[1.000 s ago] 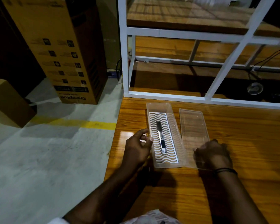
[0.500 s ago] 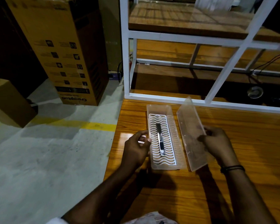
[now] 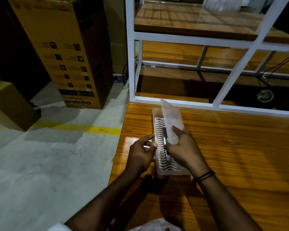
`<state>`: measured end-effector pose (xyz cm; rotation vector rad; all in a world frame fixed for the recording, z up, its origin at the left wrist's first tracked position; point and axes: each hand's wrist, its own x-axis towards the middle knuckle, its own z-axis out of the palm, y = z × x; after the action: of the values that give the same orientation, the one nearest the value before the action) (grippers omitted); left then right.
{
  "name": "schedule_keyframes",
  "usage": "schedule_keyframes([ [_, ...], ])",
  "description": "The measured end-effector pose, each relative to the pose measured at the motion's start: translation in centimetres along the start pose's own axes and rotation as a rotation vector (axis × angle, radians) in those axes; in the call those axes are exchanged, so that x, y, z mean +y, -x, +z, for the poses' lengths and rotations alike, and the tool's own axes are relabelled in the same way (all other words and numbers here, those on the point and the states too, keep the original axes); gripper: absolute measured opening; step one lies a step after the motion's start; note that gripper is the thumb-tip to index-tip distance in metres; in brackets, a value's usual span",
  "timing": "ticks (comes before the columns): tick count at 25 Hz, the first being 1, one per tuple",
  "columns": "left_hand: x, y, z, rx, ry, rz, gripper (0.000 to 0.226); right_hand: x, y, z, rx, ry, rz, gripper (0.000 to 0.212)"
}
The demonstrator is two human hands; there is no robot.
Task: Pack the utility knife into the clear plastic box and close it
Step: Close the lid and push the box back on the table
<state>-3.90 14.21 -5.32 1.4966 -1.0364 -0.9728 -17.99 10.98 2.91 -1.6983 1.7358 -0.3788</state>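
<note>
The clear plastic box (image 3: 160, 170) lies lengthwise on the wooden table (image 3: 240, 155), near its left edge. Inside it is a white wavy insert, and the utility knife (image 3: 165, 144) rests along the insert's middle, partly hidden by my right hand. My right hand (image 3: 183, 147) grips the clear lid (image 3: 172, 117) and holds it tilted over the right side of the box, its far end raised. My left hand (image 3: 142, 152) steadies the box's left wall with thumb and fingertips.
A white metal frame (image 3: 132, 64) with wooden shelves stands just behind the box. A tall cardboard carton (image 3: 68, 52) and a smaller one (image 3: 8, 104) stand on the concrete floor to the left. A cable and a round object lie at the far right.
My right hand has lifted the lid off the table and swung it left, from beside the box to tilted over it. My left hand has stayed on the box's left wall.
</note>
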Motion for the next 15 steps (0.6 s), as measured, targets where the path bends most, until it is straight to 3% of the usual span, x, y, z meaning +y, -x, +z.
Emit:
schedule_keyframes([
  [4,-0.1,-0.1,-0.1,-0.038,0.045,-0.022,0.04,-0.3,0.7,2.0,-0.052,0.385,-0.018,0.072],
  [9,-0.4,-0.1,-0.2,-0.038,0.093,-0.041,0.041,0.4,0.8,1.6,0.056,0.376,-0.1,0.068],
  [11,-0.3,-0.1,-0.1,-0.048,0.113,-0.058,0.041,1.2,0.7,1.4,0.091,0.357,-0.05,0.079],
  [15,-0.1,-0.2,-0.2,-0.05,0.097,-0.059,0.043,2.2,0.9,2.3,-0.057,0.385,0.034,0.109],
])
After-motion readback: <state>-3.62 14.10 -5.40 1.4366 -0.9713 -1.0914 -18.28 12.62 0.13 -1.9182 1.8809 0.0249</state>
